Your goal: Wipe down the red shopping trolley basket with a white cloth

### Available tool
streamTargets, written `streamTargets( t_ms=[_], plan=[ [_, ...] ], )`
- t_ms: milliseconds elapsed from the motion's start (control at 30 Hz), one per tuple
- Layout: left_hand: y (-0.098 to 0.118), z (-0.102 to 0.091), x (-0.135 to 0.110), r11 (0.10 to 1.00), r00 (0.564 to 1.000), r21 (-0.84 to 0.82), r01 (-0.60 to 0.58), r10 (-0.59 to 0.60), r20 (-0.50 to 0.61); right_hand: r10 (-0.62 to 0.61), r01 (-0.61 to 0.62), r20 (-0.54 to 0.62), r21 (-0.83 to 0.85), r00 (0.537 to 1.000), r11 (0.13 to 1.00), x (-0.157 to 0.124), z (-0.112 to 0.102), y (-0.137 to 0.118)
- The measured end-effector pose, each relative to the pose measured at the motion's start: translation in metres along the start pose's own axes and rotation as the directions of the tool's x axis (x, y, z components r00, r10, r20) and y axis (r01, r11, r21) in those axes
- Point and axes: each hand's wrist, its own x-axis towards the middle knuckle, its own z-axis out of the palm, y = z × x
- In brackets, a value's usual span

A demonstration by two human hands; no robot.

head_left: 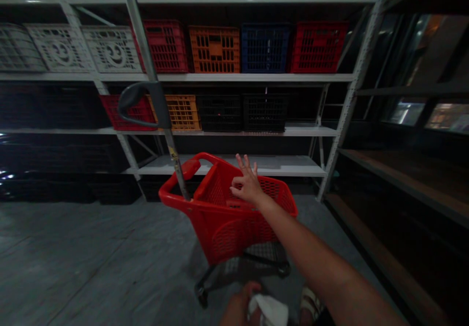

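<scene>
My right hand point(247, 184) is raised over the red shopping cart point(238, 218). Its thumb and index finger curl toward each other in a ring, while the other fingers stretch up and apart, with nothing held. Low at the bottom edge, my left hand point(242, 302) is closed on a white cloth point(270, 310), partly cut off by the frame. From the cart's handle end rises a metal pole point(172, 155), slightly tilted, with a grey loop handle point(159, 103) on it. Cart contents are mostly hidden behind its wall and my hand.
Behind the cart stands a white metal shelf rack point(227, 77) with red, orange, blue, white and black plastic crates, such as an orange crate point(215, 50). Another shelf unit point(403, 182) runs along the right. The floor point(91, 257) is grey, and a sandalled foot point(310, 304) shows below.
</scene>
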Motion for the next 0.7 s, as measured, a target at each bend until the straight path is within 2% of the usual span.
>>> streamTargets(
  t_ms=[100,333,433,533,600,633,700],
  plan=[
    [0.007,-0.005,0.000,0.996,0.999,0.073,-0.044,0.046,-0.025,-0.005,0.005,-0.007,0.003,1.000,1.000,-0.002,-0.004,-0.003],
    [0.012,-0.009,-0.002,0.996,0.987,0.072,-0.043,0.053,-0.150,0.004,-0.004,0.008,0.017,1.000,1.000,-0.004,-0.007,-0.004],
    [0.011,-0.012,0.001,0.999,0.979,0.030,-0.014,0.020,-0.205,0.024,-0.025,0.032,0.038,0.999,0.999,-0.011,-0.006,-0.005],
    [0.008,-0.025,0.008,0.994,0.967,-0.111,0.003,-0.031,-0.254,0.080,-0.106,0.140,0.185,0.987,0.977,-0.034,0.000,-0.008],
    [0.007,-0.038,0.013,0.953,0.953,-0.303,0.007,-0.099,-0.288,0.169,-0.247,0.226,0.381,0.959,0.891,-0.061,0.007,-0.012],
    [0.008,-0.044,0.014,0.912,0.944,-0.409,0.009,-0.143,-0.298,0.230,-0.341,0.274,0.489,0.934,0.803,-0.078,0.012,-0.016],
    [0.013,-0.056,0.014,0.817,0.927,-0.577,0.011,-0.224,-0.300,0.336,-0.512,0.387,0.667,0.859,0.541,-0.112,0.020,-0.024]
  ],
)
